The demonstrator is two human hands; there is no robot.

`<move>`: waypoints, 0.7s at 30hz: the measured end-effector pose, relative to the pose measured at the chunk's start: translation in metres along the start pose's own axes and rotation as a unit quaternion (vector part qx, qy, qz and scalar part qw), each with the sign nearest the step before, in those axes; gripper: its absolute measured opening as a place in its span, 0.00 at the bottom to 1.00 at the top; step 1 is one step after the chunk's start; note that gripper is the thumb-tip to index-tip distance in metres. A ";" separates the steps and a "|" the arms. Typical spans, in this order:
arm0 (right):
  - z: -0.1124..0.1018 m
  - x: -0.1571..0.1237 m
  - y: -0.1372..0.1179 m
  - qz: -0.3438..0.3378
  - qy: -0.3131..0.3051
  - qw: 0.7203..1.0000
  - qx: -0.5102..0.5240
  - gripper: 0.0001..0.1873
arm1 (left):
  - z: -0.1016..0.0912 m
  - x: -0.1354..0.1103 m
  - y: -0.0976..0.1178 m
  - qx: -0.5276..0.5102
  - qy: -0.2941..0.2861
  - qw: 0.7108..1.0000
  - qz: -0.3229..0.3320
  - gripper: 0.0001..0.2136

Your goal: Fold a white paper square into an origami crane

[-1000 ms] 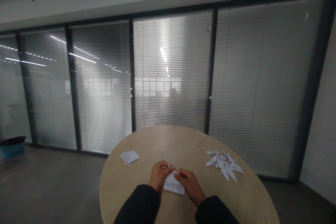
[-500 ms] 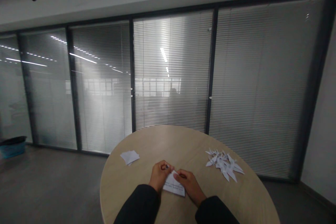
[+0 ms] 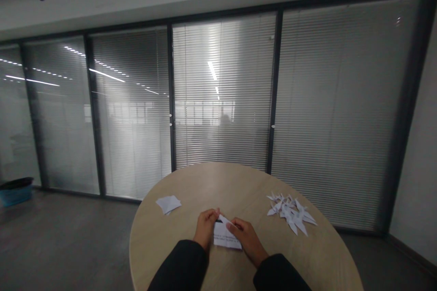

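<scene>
A white sheet of paper (image 3: pixel 226 238) with printed lines lies between my hands at the near middle of the round table, partly folded at its far edge. My left hand (image 3: pixel 206 226) pinches the paper's far left corner. On the right side, my right hand (image 3: pixel 246 234) grips the folded edge with thumb on top and fingers behind. A small dark patch shows by the left fingertips; I cannot make out what it is. The fingers hide part of the fold.
A small stack of white paper sheets (image 3: pixel 168 204) lies on the left of the round wooden table (image 3: pixel 218 182). Several folded white paper cranes (image 3: pixel 292 213) are heaped on the right. Blind-covered glass panels (image 3: pixel 223 136) stand behind. A blue bin (image 3: pixel 16 194) is on the floor at far left.
The paper's far edge is now folded toward me, and its near edge has shifted slightly away. My left fingertips have moved a little up along the corner.
</scene>
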State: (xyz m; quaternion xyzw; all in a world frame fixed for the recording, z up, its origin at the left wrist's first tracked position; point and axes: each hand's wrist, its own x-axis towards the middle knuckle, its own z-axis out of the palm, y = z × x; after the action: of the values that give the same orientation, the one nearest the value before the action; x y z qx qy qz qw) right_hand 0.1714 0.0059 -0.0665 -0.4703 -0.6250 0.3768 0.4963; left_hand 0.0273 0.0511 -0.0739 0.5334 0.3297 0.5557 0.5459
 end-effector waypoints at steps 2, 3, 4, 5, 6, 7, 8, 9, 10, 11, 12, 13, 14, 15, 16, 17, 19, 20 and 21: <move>-0.001 0.001 0.001 -0.006 0.013 1.000 -0.016 0.20 | -0.001 0.002 -0.002 -0.006 -0.008 1.000 0.003 0.22; -0.002 0.001 0.001 -0.009 0.022 1.000 -0.021 0.20 | -0.002 0.003 -0.002 -0.003 -0.013 1.000 0.008 0.22; -0.003 0.002 0.002 -0.010 0.033 0.999 -0.021 0.20 | -0.003 0.004 -0.002 0.004 -0.017 1.000 0.013 0.22; -0.004 0.002 0.004 -0.010 0.044 0.999 -0.017 0.19 | -0.003 0.005 -0.003 0.012 -0.021 1.000 0.018 0.23; -0.005 0.003 0.005 -0.011 0.056 0.998 -0.012 0.19 | -0.004 0.006 -0.003 0.020 -0.022 0.999 0.022 0.23; -0.006 0.004 0.007 -0.013 0.068 0.998 -0.007 0.19 | -0.004 0.006 -0.003 0.027 -0.023 0.999 0.022 0.24; -0.008 0.004 0.008 -0.017 0.081 0.997 -0.002 0.19 | -0.004 0.006 -0.003 0.033 -0.025 0.999 0.019 0.24; -0.009 0.005 0.010 -0.020 0.094 0.995 0.003 0.19 | -0.003 0.006 -0.003 0.035 -0.026 0.999 0.010 0.24; -0.011 0.006 0.011 -0.023 0.107 0.994 0.007 0.19 | -0.002 0.006 -0.003 0.034 -0.028 0.999 -0.004 0.25; -0.012 0.006 0.013 -0.022 0.120 0.992 0.012 0.19 | -0.002 0.006 -0.003 0.031 -0.029 0.999 -0.021 0.25; -0.013 0.007 0.013 -0.020 0.133 0.991 0.015 0.20 | -0.001 0.006 -0.003 0.027 -0.032 0.998 -0.038 0.26; -0.014 0.007 0.014 -0.017 0.147 0.989 0.018 0.21 | 0.000 0.005 -0.004 0.025 -0.035 0.998 -0.054 0.26; -0.015 0.007 0.014 -0.014 0.157 0.987 0.018 0.21 | 0.000 0.005 -0.003 0.024 -0.038 0.997 -0.065 0.27; -0.015 0.007 0.014 -0.011 0.163 0.986 0.018 0.22 | 0.001 0.004 -0.003 0.027 -0.041 0.996 -0.072 0.27; -0.015 0.007 0.014 -0.010 0.164 0.986 0.019 0.22 | 0.001 0.004 -0.002 0.033 -0.044 0.996 -0.073 0.27; -0.014 0.007 0.013 -0.010 0.160 0.987 0.021 0.22 | 0.001 0.003 0.000 0.041 -0.048 0.996 -0.067 0.27; -0.012 0.005 0.010 -0.014 0.139 0.990 0.030 0.21 | 0.001 0.001 0.004 0.062 -0.060 0.995 -0.050 0.25; -0.011 0.005 0.009 -0.015 0.126 0.991 0.033 0.21 | 0.001 0.000 0.006 0.073 -0.068 0.994 -0.043 0.25; -0.010 0.004 0.008 -0.017 0.115 0.993 0.033 0.21 | 0.001 -0.001 0.007 0.083 -0.076 0.993 -0.039 0.24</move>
State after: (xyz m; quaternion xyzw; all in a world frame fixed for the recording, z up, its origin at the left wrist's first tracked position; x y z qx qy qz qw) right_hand 0.1830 0.0119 -0.0708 -0.4830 -0.5590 0.3326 0.5862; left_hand 0.0259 0.0487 -0.0670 0.6044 0.3531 0.4625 0.5442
